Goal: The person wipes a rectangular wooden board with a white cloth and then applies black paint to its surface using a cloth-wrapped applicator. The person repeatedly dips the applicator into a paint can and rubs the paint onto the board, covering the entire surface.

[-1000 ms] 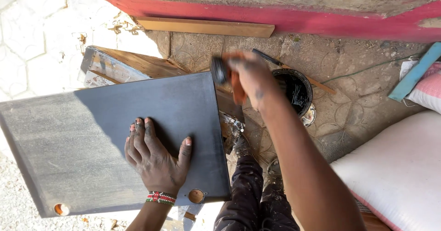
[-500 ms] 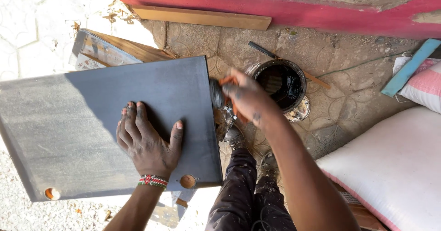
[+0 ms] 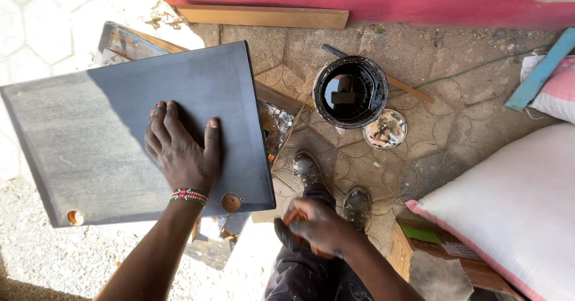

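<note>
Grey-painted board [image 3: 120, 127] lies under my left hand [image 3: 182, 151], palm flat and fingers spread on its surface, gripping nothing; a beaded wristband [image 3: 189, 196] circles that wrist. My right hand [image 3: 314, 226] is closed around a paintbrush [image 3: 287, 232] with an orange handle, low over my knees. Beyond the board's right edge stands an open can of black paint [image 3: 350, 91], its round lid [image 3: 385, 128] just beside it. A white sack [image 3: 509, 211] lies at right, with a cardboard box bearing a green label [image 3: 428, 241] next to it.
</note>
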